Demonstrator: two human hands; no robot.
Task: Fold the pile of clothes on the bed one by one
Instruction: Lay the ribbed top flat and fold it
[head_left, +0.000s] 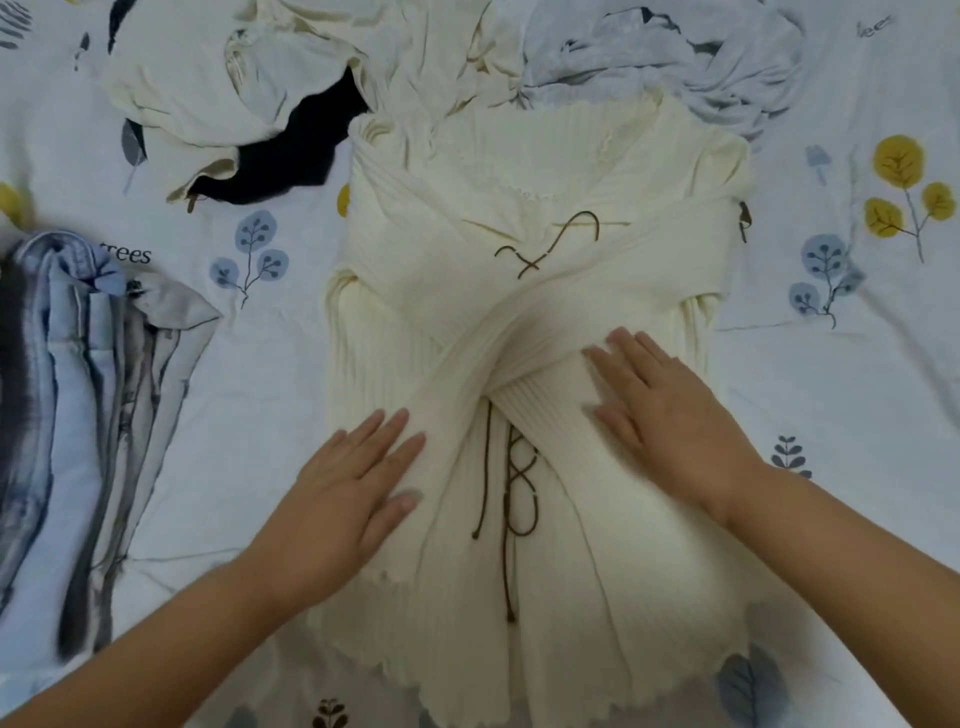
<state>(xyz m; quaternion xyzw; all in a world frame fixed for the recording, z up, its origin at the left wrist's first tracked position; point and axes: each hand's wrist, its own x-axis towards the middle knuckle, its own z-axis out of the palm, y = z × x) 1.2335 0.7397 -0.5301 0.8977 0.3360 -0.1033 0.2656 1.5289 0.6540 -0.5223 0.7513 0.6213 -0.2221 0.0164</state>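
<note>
Sweater (545, 322): cream ribbed knit with brown lacing (511, 467), laid flat mid-bed, sleeves crossed over the chest.
Folded stack (88, 415): blue and grey garments, far left on the bedsheet (260, 364).
Left hand (343, 499): fingers straight, flat on the left sleeve cuff, gripping nothing.
Right hand (670, 410): fingers straight, pressing the right sleeve, gripping nothing.
Pile (311, 93): unfolded cream, black and pale blue clothes beyond the collar.
Handling: likely soft, light, stretchy; sleeves may slide. Best taken at both scalloped hem corners, then folded up toward the collar.
</note>
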